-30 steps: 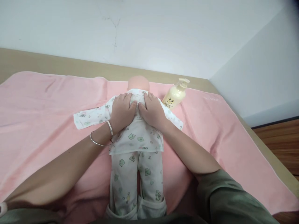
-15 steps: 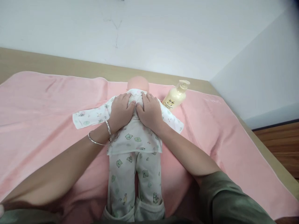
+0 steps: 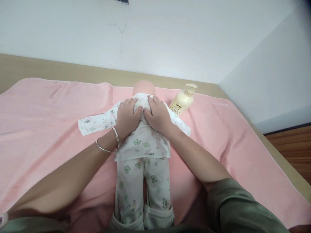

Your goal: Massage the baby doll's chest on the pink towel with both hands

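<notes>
Head view: we see a doll [image 3: 142, 153] stretched lengthwise before us on a pink cloth [image 3: 60, 100], which is spread over a pale wooden surface [image 3: 60, 66]. Our left hand [image 3: 129, 116] and right hand [image 3: 157, 116] lie side by side on its upper body, palms down, thumbs nearly meeting over the middle; the fingers [image 3: 151, 103] are open and extended, resting on the printed shirt [image 3: 136, 147] and closed around nothing. No face shows to us, only the rounded crown of the head [image 3: 144, 88] beyond the collar. We judge the doll light for its size, with a firm, smooth head and body under soft, thin cotton that would probably slide and wrinkle if we pushed sideways. For a sound hold we would take the trunk from both sides below the arms, with one palm supporting the head, rather than pull on the loose sleeves or the baggy trousers [image 3: 130, 191]. A cream pump bottle [image 3: 181, 103] is just beside the shoulder on our right, and a bangle [image 3: 118, 138] circles our left wrist.
</notes>
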